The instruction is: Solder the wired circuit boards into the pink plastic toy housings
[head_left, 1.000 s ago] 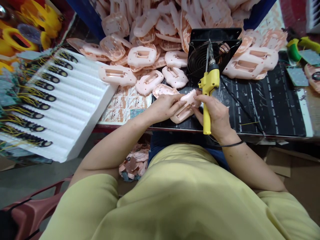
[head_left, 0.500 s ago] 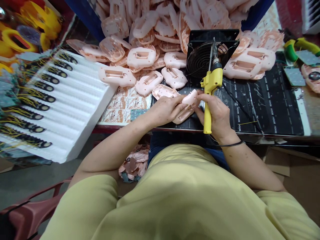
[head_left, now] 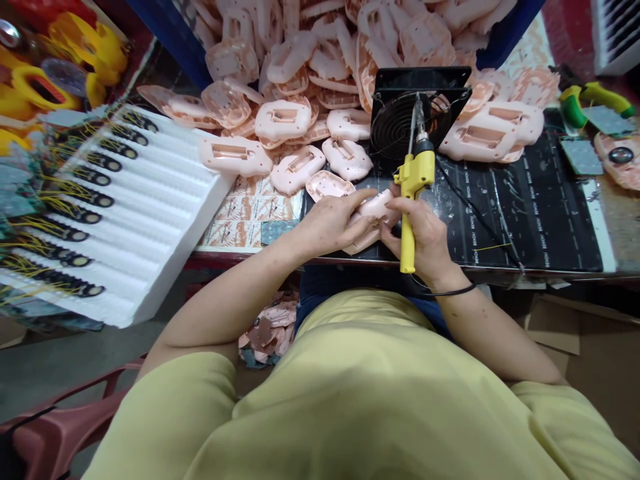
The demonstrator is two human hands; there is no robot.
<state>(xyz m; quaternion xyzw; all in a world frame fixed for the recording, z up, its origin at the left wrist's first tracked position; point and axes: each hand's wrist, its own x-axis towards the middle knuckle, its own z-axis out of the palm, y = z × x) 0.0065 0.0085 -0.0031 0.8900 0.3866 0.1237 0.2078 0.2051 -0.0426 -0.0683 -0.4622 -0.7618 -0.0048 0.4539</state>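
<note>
Near the table's front edge, my left hand (head_left: 334,221) grips a pale pink plastic shell (head_left: 383,204) from its left side. My right hand (head_left: 425,233) holds the same shell from the right with its fingertips, and a yellow soldering gun (head_left: 418,175) is also in this hand, its handle hanging toward me and its metal tip pointing away. Behind the tip stands a black fan (head_left: 395,127). More pink shells (head_left: 297,169) lie just beyond my hands. A green circuit board (head_left: 275,231) lies left of my left wrist.
A white foam tray (head_left: 165,200) with wired black speakers (head_left: 95,217) fills the left. A blue bin (head_left: 173,40) heaped with pink shells is at the back. Yellow-green pliers (head_left: 573,105) lie at right. A black cable (head_left: 480,210) crosses the dark mat.
The held shell has tilted and come slightly lower, with my left fingers now spread over it. The soldering gun and my right hand have shifted a little left and toward me.
</note>
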